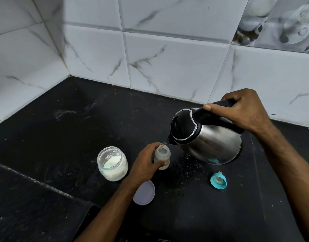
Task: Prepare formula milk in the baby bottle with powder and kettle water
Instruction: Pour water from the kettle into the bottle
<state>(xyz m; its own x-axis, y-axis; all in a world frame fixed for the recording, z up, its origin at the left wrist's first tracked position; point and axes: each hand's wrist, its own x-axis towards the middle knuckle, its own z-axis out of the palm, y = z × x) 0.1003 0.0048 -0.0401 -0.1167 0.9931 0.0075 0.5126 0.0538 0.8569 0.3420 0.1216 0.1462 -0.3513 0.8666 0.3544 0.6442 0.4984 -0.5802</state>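
The right hand grips the black handle of the steel kettle, fingers curled round it and the thumb laid along the top, and holds the kettle tilted toward the left with its spout down. A thin stream of water runs from the spout into the open mouth of the bottle, which stands upright on the black tabletop just below and left of the spout. The left hand holds the bottle from its left side, fingers wrapped behind it and the thumb pressed across the front near the base. Left of that hand stands an open glass jar holding white powder, near the bottle but not touching it. A pale round lid lies flat on the tabletop, partly under the left wrist. The bottle's teal cap with its teat lies on its side to the right, below the kettle and apart from it. White specks are scattered on the tabletop between the bottle and the cap. Marbled white tiles cover the walls behind.
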